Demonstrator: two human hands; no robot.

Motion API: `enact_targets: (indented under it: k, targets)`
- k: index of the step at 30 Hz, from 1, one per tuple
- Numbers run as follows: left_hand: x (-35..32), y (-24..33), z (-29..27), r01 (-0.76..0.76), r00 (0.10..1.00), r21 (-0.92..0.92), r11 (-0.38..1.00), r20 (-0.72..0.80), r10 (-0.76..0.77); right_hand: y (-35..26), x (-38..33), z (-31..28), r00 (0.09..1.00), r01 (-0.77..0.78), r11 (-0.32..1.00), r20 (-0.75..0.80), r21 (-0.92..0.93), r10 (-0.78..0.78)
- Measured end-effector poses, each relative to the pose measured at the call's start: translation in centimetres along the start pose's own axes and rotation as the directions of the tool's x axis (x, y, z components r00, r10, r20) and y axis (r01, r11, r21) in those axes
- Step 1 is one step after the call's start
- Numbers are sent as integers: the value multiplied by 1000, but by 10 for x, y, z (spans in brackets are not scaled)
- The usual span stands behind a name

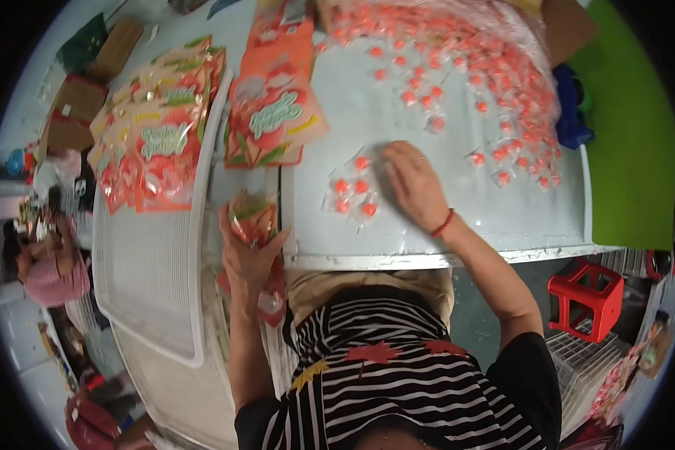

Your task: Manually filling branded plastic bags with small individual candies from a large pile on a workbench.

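A small cluster of individually wrapped red candies [352,187] lies on the white tabletop [322,244]. Just right of it, my right hand [414,184] rests low over the surface, fingers extended and nothing visibly in them. At the table's left edge, my left hand [246,259] is closed round a pink and green printed pouch [252,221], its top pointing away from me. Whether candies are inside that pouch I cannot make out. Beyond it lies a stack of flat printed pouches [270,112], near the left side of the table.
A large heap of wrapped candies [495,67] spreads over the far right. More pouches [157,142] are piled on a white ribbed tray [150,262] at left. A blue object [572,109] stands beside a green surface [637,127]. A red stool [589,300] is at right; other people sit far left.
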State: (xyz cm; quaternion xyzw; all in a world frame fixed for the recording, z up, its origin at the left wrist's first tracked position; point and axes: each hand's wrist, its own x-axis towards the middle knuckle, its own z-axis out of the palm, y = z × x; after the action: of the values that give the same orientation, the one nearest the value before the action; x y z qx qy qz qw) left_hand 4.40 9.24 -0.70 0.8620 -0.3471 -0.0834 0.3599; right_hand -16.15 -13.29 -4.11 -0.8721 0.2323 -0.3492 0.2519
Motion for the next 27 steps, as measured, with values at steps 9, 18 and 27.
enact_targets:
  k: [9,18,27]
  targets:
    - [0,13,0,39,997,-10,999,66,-38,38,48,8,998,-54,943,-54,-328,39]
    - [0,7,4,26,997,20,999,71,-27,12,35,35,987,-135,935,38,-329,156]
    - [2,8,7,50,996,81,995,65,-56,-23,16,58,999,-49,979,12,-199,53]
